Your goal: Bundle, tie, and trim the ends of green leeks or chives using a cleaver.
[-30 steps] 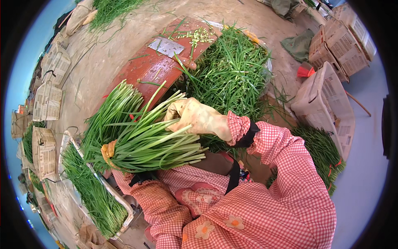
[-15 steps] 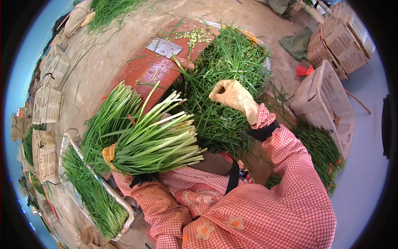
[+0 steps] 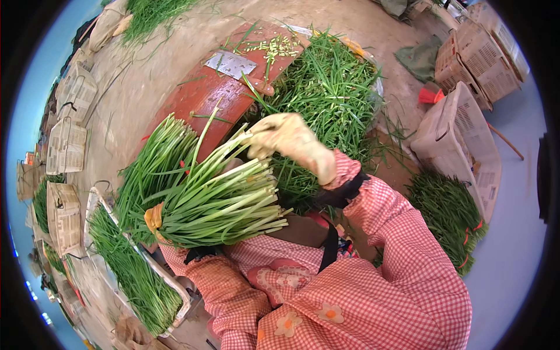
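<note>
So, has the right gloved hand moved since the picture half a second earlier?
Yes. The right hand has come back left and toward the person, off the loose green pile and onto the bundle, judged against the red board.

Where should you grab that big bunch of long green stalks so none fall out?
Best around the middle of the bunch of green stalks, probably from underneath, where the left hand already wraps it. The stalks lie side by side, pale cut ends pointing right, leafy tips fanning out to the upper left. A grip round the packed middle should keep them together. The right hand touches the cut ends.
</note>
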The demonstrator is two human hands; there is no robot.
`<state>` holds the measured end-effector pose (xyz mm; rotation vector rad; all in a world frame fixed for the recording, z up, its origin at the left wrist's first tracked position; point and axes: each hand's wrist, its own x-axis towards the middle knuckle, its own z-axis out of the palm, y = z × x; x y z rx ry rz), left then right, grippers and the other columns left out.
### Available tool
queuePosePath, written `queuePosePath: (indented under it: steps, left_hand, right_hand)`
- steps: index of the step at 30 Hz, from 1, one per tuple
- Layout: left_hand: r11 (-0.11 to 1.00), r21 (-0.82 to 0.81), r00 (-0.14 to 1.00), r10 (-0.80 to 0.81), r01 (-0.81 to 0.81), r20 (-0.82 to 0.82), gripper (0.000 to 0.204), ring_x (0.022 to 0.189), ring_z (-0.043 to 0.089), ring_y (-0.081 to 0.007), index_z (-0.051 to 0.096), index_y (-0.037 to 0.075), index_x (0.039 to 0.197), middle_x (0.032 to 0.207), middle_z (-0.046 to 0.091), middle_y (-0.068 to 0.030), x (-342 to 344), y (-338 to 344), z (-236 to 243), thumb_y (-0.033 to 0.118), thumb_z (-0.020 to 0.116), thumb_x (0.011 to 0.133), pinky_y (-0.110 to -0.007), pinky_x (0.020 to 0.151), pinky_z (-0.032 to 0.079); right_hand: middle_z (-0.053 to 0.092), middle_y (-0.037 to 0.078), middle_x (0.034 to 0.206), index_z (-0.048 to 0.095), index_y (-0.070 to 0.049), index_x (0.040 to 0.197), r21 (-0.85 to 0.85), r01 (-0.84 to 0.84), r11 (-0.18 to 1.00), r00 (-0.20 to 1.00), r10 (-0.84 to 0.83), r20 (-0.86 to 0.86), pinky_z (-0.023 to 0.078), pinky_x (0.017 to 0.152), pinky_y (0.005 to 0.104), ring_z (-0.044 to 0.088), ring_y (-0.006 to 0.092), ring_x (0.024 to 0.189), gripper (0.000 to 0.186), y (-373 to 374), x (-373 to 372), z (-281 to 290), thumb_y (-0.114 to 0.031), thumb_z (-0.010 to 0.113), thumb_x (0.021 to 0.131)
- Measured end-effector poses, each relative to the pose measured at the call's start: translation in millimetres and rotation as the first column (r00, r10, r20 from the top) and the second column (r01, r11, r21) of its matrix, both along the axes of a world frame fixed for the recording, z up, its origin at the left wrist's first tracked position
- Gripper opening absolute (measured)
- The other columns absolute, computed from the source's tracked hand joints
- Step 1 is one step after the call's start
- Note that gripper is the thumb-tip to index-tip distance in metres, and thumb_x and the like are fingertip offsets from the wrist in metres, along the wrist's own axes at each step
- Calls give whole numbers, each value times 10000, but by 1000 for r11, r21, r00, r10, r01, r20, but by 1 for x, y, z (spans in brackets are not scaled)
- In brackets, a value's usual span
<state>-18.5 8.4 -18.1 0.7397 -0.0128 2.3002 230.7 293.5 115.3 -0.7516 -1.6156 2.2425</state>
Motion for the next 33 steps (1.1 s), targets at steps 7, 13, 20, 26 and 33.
queuePosePath:
  steps: [7, 13, 20, 26, 33]
  left_hand:
    - [999, 37, 1000, 13, -14, 27, 184, 798, 544, -113, 503, 178, 797, 804, 605, 27, 13, 7, 7, 82, 505, 955, -365, 852, 453]
    - [996, 84, 999, 15, -18, 35, 181, 809, 553, -112, 509, 179, 801, 810, 610, 29, 24, 15, 17, 67, 522, 943, -369, 863, 455]
    - [999, -34, 1000, -20, 20, -3, 202, 846, 590, -121, 546, 175, 772, 853, 646, 17, -2, -13, -3, 34, 569, 914, -401, 895, 478]
    - [997, -70, 999, 20, -18, 29, 298, 746, 535, -100, 515, 207, 711, 776, 587, 57, -6, -20, -7, 91, 482, 984, -376, 837, 470]
    - [998, 64, 1000, 24, -22, -20, 176, 865, 575, -118, 549, 192, 811, 906, 635, 13, 9, -2, 1, 51, 586, 910, -389, 891, 478]
  right_hand:
    - [727, 73, 1080, 717, -20, 1109, 207, -202, 957, 964, 231, -128, 516, 947, 302, 657, 132, 1018, 203, 21, 63, -25, -32, 657, 915]
    - [637, 86, 1228, 505, -31, 1414, 290, -245, 925, 968, 216, 130, 489, 960, 317, 597, 131, 1097, 600, -24, 45, -8, -151, 743, 876]
    - [596, 142, 1339, 382, -22, 1489, 251, -31, 967, 999, 41, -35, 448, 1021, 286, 589, 178, 1151, 787, -56, 19, -41, -258, 758, 839]
    - [420, 153, 1524, 331, 12, 1503, 394, -15, 919, 999, 1, 35, 344, 1131, 301, 439, 221, 1376, 836, -67, 16, -27, -230, 777, 839]
    - [423, 205, 1511, 314, -4, 1514, 544, 33, 838, 991, 43, -126, 326, 1149, 329, 437, 238, 1383, 779, -73, 17, -32, -221, 734, 895]
